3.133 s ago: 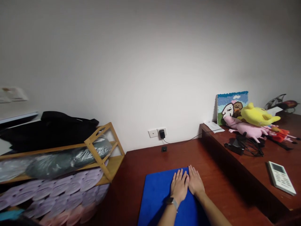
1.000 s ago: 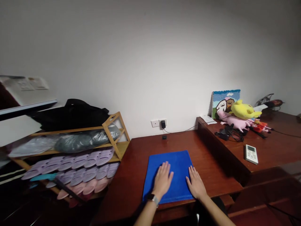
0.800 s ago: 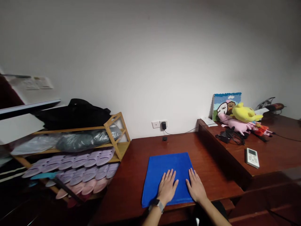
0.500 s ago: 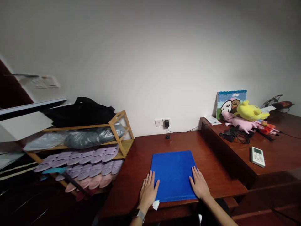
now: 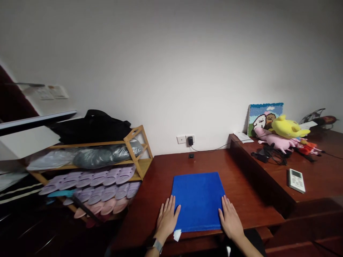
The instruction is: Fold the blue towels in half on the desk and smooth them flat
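A blue folded cloth (image 5: 198, 200), flat and nearly square, lies near the front edge of the reddish-brown desk (image 5: 163, 167). My left hand (image 5: 168, 217) rests open along its left edge, fingers stretched forward and thumb on the cloth. On the opposite side, my right hand (image 5: 230, 217) lies open with its fingers at the right edge. Neither hand grips anything. A small white tag (image 5: 177, 235) sticks out at the cloth's front left corner, close to my left wrist.
To the left, a wooden rack (image 5: 138, 160) holds several purple and pink slippers and a black bag (image 5: 93, 126). A raised desk section (image 5: 316, 178) on the right bears plush toys (image 5: 288, 126), cables and a white remote (image 5: 296, 180). A plugged adapter (image 5: 190, 140) sits on the wall.
My right hand has slid slightly right and toward me, moving from on the cloth to along its right edge. My left hand has shifted only a little.
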Tool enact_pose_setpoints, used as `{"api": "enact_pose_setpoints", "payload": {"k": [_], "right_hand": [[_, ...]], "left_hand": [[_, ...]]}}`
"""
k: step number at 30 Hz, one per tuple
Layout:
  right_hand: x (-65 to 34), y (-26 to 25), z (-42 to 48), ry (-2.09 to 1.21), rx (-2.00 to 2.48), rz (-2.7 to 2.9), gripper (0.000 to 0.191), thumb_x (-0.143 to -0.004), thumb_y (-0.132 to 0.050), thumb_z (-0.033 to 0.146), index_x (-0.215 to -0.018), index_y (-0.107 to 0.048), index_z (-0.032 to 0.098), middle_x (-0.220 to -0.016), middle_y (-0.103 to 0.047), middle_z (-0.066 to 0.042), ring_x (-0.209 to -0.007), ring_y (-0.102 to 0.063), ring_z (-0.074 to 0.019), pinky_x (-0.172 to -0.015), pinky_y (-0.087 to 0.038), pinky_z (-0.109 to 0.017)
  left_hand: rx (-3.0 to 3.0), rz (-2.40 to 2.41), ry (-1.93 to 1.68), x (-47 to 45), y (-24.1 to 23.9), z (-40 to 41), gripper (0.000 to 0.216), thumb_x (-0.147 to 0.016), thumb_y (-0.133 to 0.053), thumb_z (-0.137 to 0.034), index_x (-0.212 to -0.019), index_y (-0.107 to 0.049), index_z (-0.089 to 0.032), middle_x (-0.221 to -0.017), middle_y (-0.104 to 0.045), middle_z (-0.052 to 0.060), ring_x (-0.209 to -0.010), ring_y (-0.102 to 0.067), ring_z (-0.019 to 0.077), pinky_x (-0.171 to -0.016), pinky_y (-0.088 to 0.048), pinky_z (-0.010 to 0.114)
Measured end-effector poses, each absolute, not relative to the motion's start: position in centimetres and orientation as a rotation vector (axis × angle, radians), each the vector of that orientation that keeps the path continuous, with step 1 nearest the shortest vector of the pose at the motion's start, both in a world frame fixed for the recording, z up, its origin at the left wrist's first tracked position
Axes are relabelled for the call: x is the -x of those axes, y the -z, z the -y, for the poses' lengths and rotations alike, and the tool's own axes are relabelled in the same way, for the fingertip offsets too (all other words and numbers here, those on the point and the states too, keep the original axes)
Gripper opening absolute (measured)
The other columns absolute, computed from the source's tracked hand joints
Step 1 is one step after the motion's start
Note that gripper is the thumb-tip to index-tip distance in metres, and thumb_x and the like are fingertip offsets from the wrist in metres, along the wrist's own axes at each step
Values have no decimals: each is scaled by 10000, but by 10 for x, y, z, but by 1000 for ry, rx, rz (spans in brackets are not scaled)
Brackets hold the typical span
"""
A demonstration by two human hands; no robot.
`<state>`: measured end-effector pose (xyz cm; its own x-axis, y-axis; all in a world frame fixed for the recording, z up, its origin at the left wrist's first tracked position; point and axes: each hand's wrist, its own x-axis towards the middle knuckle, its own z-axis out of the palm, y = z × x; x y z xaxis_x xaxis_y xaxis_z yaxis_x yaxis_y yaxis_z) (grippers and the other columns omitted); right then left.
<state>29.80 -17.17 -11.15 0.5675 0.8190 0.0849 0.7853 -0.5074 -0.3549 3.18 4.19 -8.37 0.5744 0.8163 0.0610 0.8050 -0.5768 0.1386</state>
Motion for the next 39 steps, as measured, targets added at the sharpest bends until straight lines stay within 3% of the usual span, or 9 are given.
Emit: {"api": "enact_pose_setpoints", "payload": {"k": [4, 12, 17, 23, 28, 32, 39], "right_hand": [[-299, 116, 171, -88, 2416, 1313, 716, -1025, -212, 511, -1583, -277, 67, -1665, -226, -84, -1539, -234, -246, -1286, -187, -436], [-302, 123, 171, -37, 2422, 1355, 705, -1027, -242, 507, -1564, -326, 58, -1652, -251, -107, -1532, -247, -263, -1275, -222, -450], [-302, 125, 170, -21, 2452, 1357, 710, -1027, -211, 509, -1572, -307, 65, -1656, -242, -91, -1531, -248, -259, -1272, -235, -444], [-300, 123, 166, -107, 2534, 1344, 701, -1004, -215, 498, -1587, -302, 119, -1658, -251, -52, -1529, -264, -258, -1267, -236, -460], [-323, 85, 120, -162, 2627, 1305, 672, -984, -228, 458, -1588, -326, 181, -1640, -330, -51, -1524, -286, -293, -1253, -199, -521], [-359, 57, 64, -231, 2579, 1325, 673, -1007, -145, 465, -1613, -239, 188, -1686, -208, 1, -1558, -173, -235, -1268, -143, -439], [-387, 88, 34, -292, 2539, 1279, 702, -1005, -128, 472, -1617, -172, 130, -1689, -186, -16, -1560, -152, -192, -1275, -112, -391]], "left_hand": [[-2779, -1349, -330, -62, 61, -31, 769, -1023, -180, -620, -1583, -303, -107, -1659, -283, 124, -1551, -220, 299, -1266, -218, 522], [-2834, -574, -341, -195, 64, 45, 632, -1052, -192, -543, -1608, -242, -247, -1668, -311, 34, -1549, -245, 215, -1277, -229, 459], [-2781, -857, -273, -159, 74, 13, 654, -1041, -187, -571, -1599, -272, -239, -1668, -287, 49, -1550, -237, 251, -1275, -221, 506], [-2695, -1394, -234, -71, 81, -40, 753, -1022, -195, -615, -1594, -246, -129, -1673, -226, 89, -1553, -214, 272, -1269, -240, 501], [-2696, -1426, -327, -66, 91, -42, 782, -1007, -220, -650, -1591, -265, -131, -1668, -249, 92, -1548, -233, 276, -1254, -284, 485], [-2674, -1429, -312, -68, 94, -43, 774, -1004, -215, -644, -1593, -262, -144, -1674, -224, 68, -1550, -218, 274, -1258, -276, 481], [-2646, -1460, -204, -59, 111, -61, 719, -1002, -265, -581, -1592, -269, -171, -1666, -235, 45, -1537, -255, 280, -1264, -266, 510]]}}
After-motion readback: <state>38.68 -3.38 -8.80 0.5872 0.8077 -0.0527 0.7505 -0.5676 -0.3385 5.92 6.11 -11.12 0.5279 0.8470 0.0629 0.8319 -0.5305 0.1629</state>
